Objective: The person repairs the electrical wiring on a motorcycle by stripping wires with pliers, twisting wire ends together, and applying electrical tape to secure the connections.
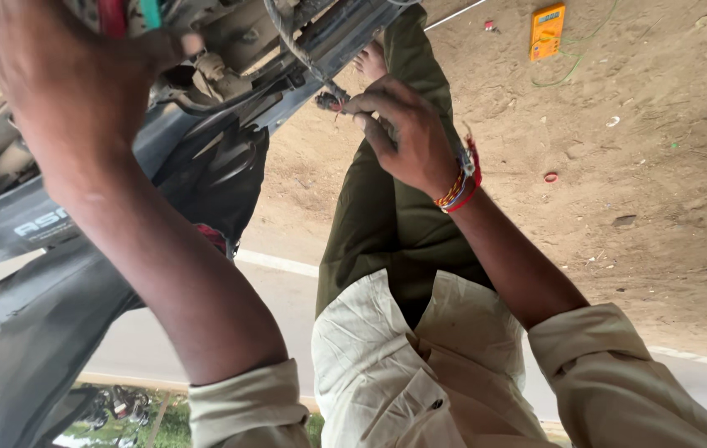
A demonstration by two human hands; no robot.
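Right hand (407, 137) grip pinches one cable end (329, 99); left hand (63, 75) grip unclear; one yellow meter (547, 31) on ground.

**Dusty ground with small things on it**

The ground (660, 207) is brown, sandy dirt. A small yellow meter (547, 31) lies on it near the far edge, with a thin green wire (573, 62) curling beside it. A little red ring (550, 177) sits on the dirt, well apart from the meter. Tiny scraps and pebbles lie about. A white line (279, 263) marks the edge where grey road begins.
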